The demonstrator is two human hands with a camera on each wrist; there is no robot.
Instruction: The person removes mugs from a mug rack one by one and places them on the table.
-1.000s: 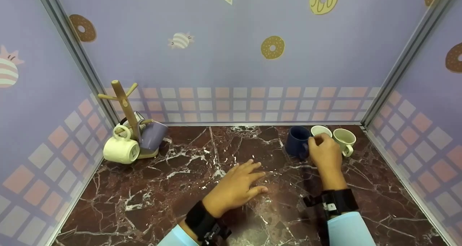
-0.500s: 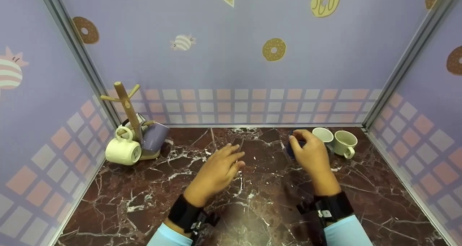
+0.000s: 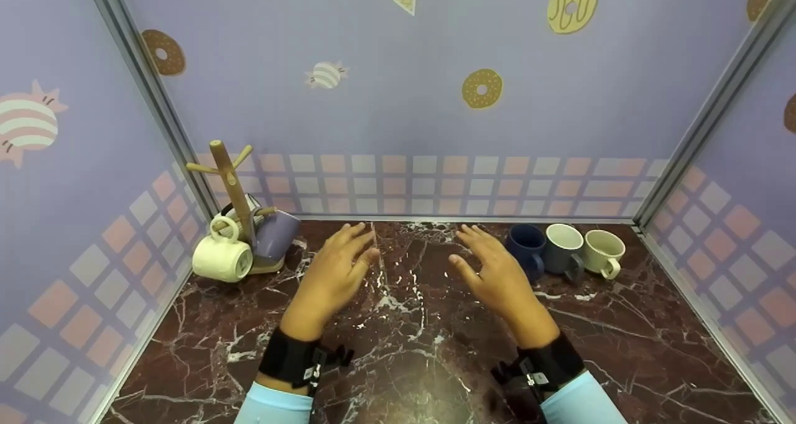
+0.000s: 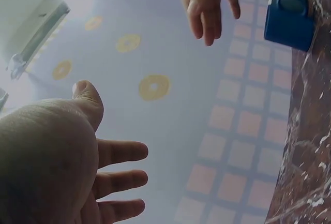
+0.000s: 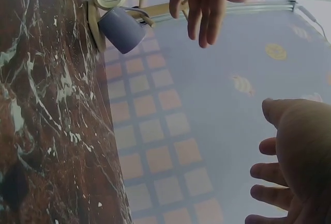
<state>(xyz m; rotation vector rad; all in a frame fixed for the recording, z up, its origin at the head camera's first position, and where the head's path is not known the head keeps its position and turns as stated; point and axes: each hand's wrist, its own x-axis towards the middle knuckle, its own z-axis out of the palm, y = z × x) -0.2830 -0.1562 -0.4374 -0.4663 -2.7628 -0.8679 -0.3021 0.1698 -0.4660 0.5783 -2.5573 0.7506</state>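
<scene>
My left hand (image 3: 333, 271) hovers over the left middle of the marble table (image 3: 398, 374), fingers extended and holding nothing. Opposite it, my right hand (image 3: 497, 278) is held with straight fingers, also bare, just left of a dark blue mug (image 3: 526, 245). Beside that mug stand a grey mug with a white inside (image 3: 563, 253) and a pale ribbed mug (image 3: 603, 253), all upright in a row. On the left, a wooden mug tree (image 3: 229, 181) carries a cream mug (image 3: 219, 259), a purple mug (image 3: 278, 234) and a partly hidden patterned mug (image 3: 250, 203).
Purple panels with printed sweets (image 3: 398, 101) enclose the table at the back and both sides. Metal corner posts (image 3: 696, 101) join them. The mug tree's upper pegs (image 3: 242, 156) hold no mugs.
My right hand has come away from the row of mugs and moved left, its fingers straightening. My left hand has moved left and away from me. The mugs appear to stay put.
</scene>
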